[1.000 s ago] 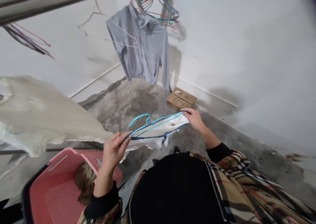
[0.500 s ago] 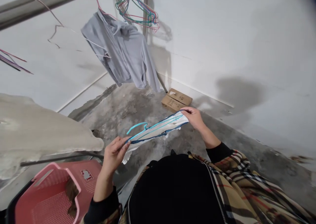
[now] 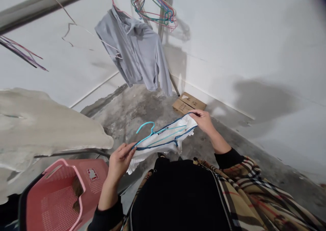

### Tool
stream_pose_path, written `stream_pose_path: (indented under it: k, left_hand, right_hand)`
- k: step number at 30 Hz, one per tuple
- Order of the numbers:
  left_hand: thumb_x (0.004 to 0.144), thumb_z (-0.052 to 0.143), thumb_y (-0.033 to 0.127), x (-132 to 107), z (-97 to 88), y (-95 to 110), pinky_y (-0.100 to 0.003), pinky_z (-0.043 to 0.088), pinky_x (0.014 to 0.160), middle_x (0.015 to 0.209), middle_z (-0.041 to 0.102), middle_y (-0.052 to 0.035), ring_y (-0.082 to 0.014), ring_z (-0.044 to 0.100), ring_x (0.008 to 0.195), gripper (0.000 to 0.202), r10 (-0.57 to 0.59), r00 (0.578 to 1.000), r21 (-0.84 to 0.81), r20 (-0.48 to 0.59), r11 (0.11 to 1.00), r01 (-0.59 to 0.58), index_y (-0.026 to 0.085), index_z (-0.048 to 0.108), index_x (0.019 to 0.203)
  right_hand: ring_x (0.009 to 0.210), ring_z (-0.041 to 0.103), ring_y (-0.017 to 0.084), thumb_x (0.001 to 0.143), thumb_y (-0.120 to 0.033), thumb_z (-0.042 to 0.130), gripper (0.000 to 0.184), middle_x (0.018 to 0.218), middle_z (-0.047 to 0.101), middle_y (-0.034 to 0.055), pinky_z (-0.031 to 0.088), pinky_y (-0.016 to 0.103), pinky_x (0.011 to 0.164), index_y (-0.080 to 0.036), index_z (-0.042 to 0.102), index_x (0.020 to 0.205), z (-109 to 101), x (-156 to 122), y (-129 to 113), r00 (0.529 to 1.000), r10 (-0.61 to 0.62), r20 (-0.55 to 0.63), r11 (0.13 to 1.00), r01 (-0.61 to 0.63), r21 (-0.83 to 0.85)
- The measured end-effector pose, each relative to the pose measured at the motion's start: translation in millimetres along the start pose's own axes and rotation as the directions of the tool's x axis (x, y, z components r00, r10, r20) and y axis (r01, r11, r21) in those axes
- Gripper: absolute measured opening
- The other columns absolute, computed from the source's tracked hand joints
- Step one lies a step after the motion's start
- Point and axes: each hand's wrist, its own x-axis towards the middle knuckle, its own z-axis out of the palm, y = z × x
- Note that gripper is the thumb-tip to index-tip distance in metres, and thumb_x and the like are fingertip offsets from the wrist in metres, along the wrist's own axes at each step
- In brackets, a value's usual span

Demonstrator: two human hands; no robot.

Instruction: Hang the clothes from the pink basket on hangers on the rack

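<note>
A white garment point(image 3: 163, 144) with dark blue edging is stretched between my hands, its opening facing up. My left hand point(image 3: 121, 159) pinches its left end, together with or right beside the arm of a light-blue hanger point(image 3: 145, 123). At the other end, my right hand point(image 3: 202, 119) grips the edge between thumb and fingers. The hanger lies inside the opening, its hook standing out above the blue edge toward the left. Lower folds of the garment hang beneath, partly hidden by my left hand.
A grey hooded jacket point(image 3: 139, 51) hangs ahead from a metal rail point(image 3: 51, 5). Several coloured hangers point(image 3: 155, 8) hang beside it. At lower left stands a pink basket point(image 3: 98, 187) with brown cloth inside. A cardboard box point(image 3: 189, 103) lies on the floor by the wall.
The garment's opening has spread wider, showing more of its inside. My hands have stayed at its two ends. The view has shifted, so the background sits further right.
</note>
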Motion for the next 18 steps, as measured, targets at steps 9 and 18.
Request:
stream_pose_path:
  k: [9,18]
  left_hand:
    - [0.089,0.056,0.038,32,-13.2,-58,-0.024,0.048,0.062,0.074,0.067,-0.0035,-0.0131,0.058,0.065,0.027,-0.040,0.995,-0.136,-0.095,0.990,0.027,0.019,0.072,0.098]
    - [0.087,0.060,0.036,86,-62.9,-127,-0.025,0.047,0.061,0.072,0.068,-0.0042,-0.0136,0.058,0.064,0.023,0.063,0.989,-0.275,-0.134,0.956,-0.098,0.020,0.075,0.091]
  right_hand:
    - [0.106,0.060,0.023,0.084,-0.044,0.063,0.033,0.115,0.063,0.0090,0.050,0.037,0.088,-0.024,0.071,0.110,23,19,-57,0.863,-0.233,0.448,0.893,0.372,-0.252]
    - [0.076,0.063,0.018,0.095,-0.046,0.046,0.037,0.080,0.068,0.0057,0.050,0.029,0.070,-0.021,0.073,0.094,105,65,-108,0.606,-0.244,0.757,0.800,0.567,-0.196]
